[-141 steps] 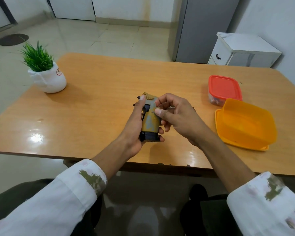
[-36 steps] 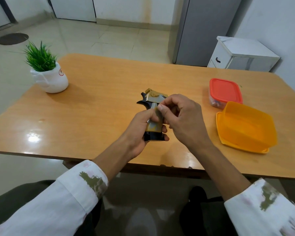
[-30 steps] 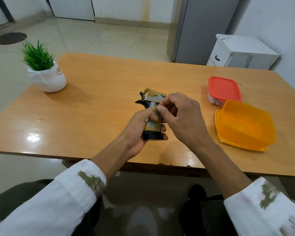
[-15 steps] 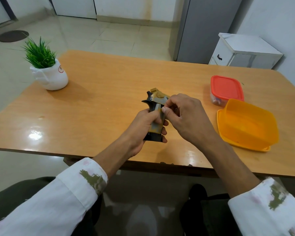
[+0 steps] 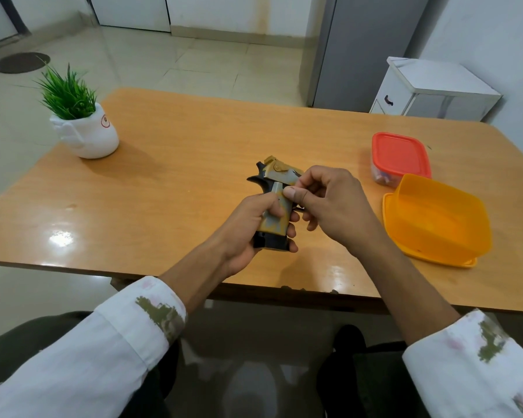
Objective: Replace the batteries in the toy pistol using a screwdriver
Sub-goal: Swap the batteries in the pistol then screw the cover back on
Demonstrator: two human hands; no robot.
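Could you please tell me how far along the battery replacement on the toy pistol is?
Done: little shows; the left hand grips the toy pistol above the table. In hand: the right hand pinches at its grip; any screwdriver is hidden. Remaining: the grip looks closed and no batteries show, so opening, swapping and closing seem to remain.

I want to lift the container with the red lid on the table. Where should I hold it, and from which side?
Probably from above: thumb on the left wall, fingers on the right wall of the red-lidded container, just under its rim. Its top is flat and shut, offering no handle, and the orange tub crowds its near right corner, blocking a frontal approach.
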